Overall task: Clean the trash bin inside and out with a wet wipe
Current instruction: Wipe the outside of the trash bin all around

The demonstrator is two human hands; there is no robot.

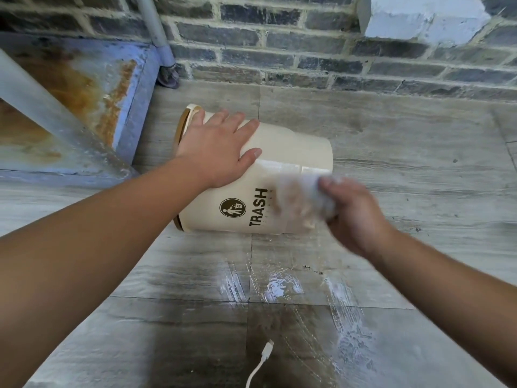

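Note:
A cream trash bin (291, 147) lies on its side on the grey tiled floor, its opening toward the left and its base toward the right. "TRASH" and a round dark logo are printed on its near side. My left hand (218, 147) rests flat on top of the bin near the rim, fingers spread. My right hand (352, 211) is closed around a white wet wipe (305, 197), which is pressed against the bin's near side by the base. Both the hand and the wipe are motion-blurred. The bin's inside is hidden.
A dark brick wall (307, 51) runs along the back. A rusty blue metal structure (84, 93) with a grey pole (159, 35) stands at the left, close to the bin's opening. A white cable with a plug (263, 359) lies on the floor near me. White smears (282, 287) mark the tiles.

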